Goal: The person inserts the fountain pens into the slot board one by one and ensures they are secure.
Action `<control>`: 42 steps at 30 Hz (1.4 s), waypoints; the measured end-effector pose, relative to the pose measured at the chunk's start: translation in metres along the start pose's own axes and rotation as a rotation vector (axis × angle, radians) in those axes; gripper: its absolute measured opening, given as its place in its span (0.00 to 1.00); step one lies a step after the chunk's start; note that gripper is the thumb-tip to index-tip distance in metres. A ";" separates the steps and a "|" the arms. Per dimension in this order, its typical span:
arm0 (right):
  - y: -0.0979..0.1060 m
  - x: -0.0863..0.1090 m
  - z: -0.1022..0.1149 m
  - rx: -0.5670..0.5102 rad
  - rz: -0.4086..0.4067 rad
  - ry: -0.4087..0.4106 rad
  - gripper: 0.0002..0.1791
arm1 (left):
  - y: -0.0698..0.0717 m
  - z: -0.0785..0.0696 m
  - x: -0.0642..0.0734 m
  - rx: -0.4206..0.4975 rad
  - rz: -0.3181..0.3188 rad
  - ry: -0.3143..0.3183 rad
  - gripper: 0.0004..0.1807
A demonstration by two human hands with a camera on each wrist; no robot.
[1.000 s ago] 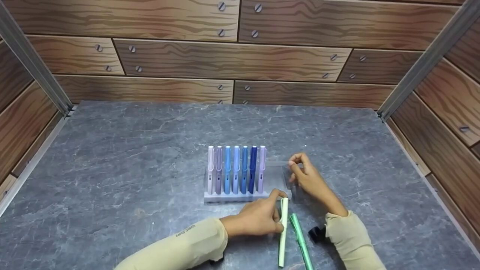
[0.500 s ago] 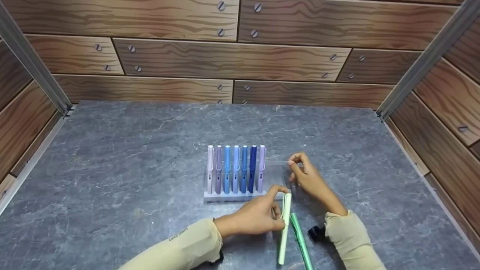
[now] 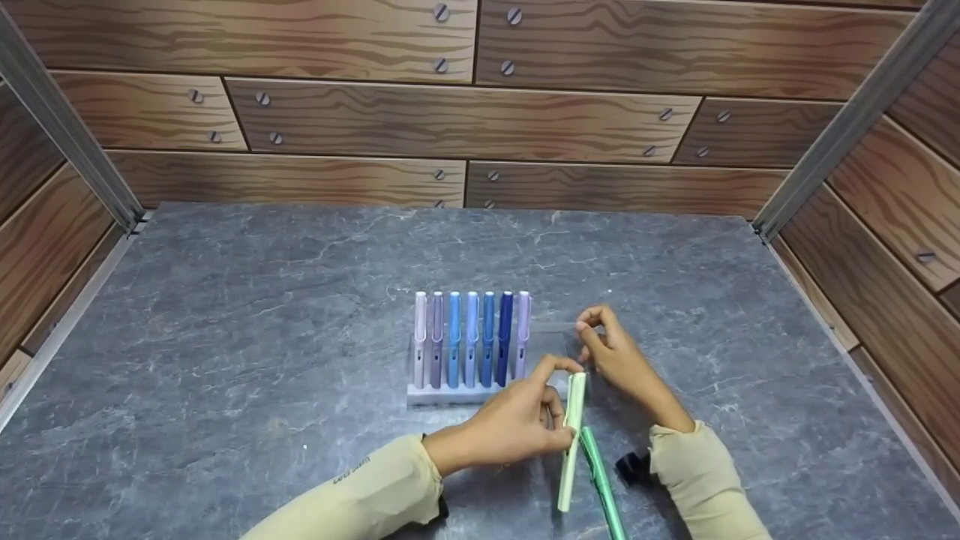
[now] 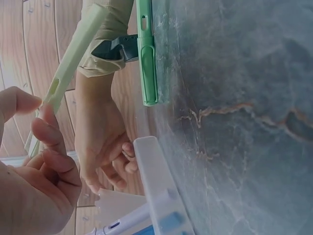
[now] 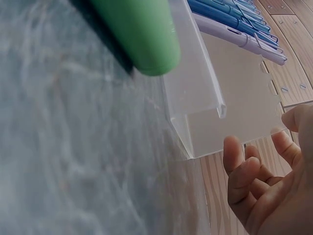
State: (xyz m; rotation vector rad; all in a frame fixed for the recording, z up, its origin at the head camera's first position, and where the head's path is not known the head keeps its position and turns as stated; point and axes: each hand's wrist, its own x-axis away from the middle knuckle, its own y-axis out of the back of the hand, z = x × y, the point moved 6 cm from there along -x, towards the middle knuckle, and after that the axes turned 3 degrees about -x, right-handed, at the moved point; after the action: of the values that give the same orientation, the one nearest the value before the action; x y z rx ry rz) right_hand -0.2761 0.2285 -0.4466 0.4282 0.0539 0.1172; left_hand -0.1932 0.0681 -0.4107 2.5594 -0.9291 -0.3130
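My left hand (image 3: 510, 427) pinches a pale green pen (image 3: 568, 474) between thumb and fingers, its clip cap end up and the pen tilted above the table. In the left wrist view the pale green pen (image 4: 73, 49) slants past the fingertips. A clear pen stand (image 3: 457, 398) holds a row of several pens in lilac, purple and blues, with bare room at its right. My right hand (image 3: 619, 364) pinches the upper right corner of the stand's back panel (image 5: 234, 107) between thumb and finger.
A darker green pen (image 3: 601, 480) lies on the marbled table (image 3: 262, 337) close to the right forearm, below the stand. A black wrist strap (image 3: 634, 468) shows by the right sleeve. Wood-patterned walls (image 3: 360, 120) close off the back and sides.
The left hand has raised the pale green pen and moved it slightly right and forward, toward the stand's right end. My right hand has stayed at the stand's corner.
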 end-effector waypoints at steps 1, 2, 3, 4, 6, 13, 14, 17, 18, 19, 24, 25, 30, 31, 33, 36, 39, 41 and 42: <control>0.000 0.000 0.000 0.002 0.000 0.000 0.09 | 0.001 -0.001 0.000 -0.006 -0.004 -0.005 0.37; 0.000 0.000 0.000 0.002 0.000 0.001 0.09 | 0.001 -0.001 0.000 -0.011 -0.007 -0.011 0.36; 0.000 0.000 0.000 0.001 0.001 0.001 0.09 | 0.002 -0.002 0.000 -0.018 -0.012 -0.019 0.36; 0.000 0.000 0.000 -0.001 0.002 0.001 0.09 | 0.002 -0.002 0.000 -0.025 -0.017 -0.026 0.36; -0.001 0.000 0.000 -0.010 0.005 0.001 0.10 | 0.003 -0.003 0.000 -0.039 -0.025 -0.040 0.36; 0.000 0.000 -0.001 -0.020 0.003 -0.002 0.09 | 0.010 -0.009 -0.002 -0.133 -0.075 -0.087 0.35; 0.000 -0.001 -0.002 -0.018 0.004 -0.002 0.09 | 0.011 -0.011 -0.003 -0.161 -0.085 -0.092 0.35; 0.001 -0.001 -0.002 -0.011 0.012 -0.002 0.10 | 0.015 -0.015 -0.006 -0.242 -0.105 -0.101 0.35; 0.001 -0.001 -0.002 -0.010 0.015 0.000 0.10 | 0.017 -0.016 -0.007 -0.265 -0.113 -0.106 0.35; 0.001 -0.001 -0.002 -0.007 0.017 0.001 0.10 | 0.018 -0.017 -0.007 -0.285 -0.120 -0.110 0.34; 0.000 -0.001 -0.001 -0.007 0.022 -0.007 0.11 | 0.024 -0.021 -0.010 -0.375 -0.174 -0.153 0.33; -0.001 -0.001 -0.001 -0.010 0.024 -0.012 0.11 | 0.024 -0.022 -0.010 -0.392 -0.186 -0.163 0.33; -0.001 -0.001 -0.002 -0.017 0.028 -0.021 0.11 | 0.028 -0.023 -0.012 -0.481 -0.256 -0.226 0.32; -0.001 -0.001 -0.002 -0.018 0.028 -0.020 0.11 | 0.030 -0.023 -0.012 -0.496 -0.271 -0.237 0.32; -0.001 -0.001 -0.002 -0.017 0.029 -0.021 0.11 | 0.033 -0.025 -0.012 -0.524 -0.300 -0.258 0.32; -0.001 -0.001 -0.001 -0.015 0.025 -0.020 0.11 | 0.038 -0.027 -0.013 -0.564 -0.340 -0.284 0.31; -0.001 -0.001 -0.001 -0.015 0.016 -0.019 0.10 | 0.042 -0.028 -0.014 -0.598 -0.368 -0.302 0.31; -0.001 -0.001 0.000 -0.014 0.011 -0.017 0.09 | 0.044 -0.029 -0.015 -0.615 -0.378 -0.312 0.31; -0.001 -0.001 0.000 -0.010 0.010 -0.015 0.09 | 0.044 -0.030 -0.015 -0.620 -0.384 -0.317 0.31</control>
State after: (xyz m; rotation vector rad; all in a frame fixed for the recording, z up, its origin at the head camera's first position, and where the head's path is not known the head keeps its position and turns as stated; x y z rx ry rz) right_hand -0.2771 0.2278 -0.4471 0.4192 0.0369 0.1241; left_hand -0.2196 0.0553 -0.3637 2.1076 -0.3359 -0.9721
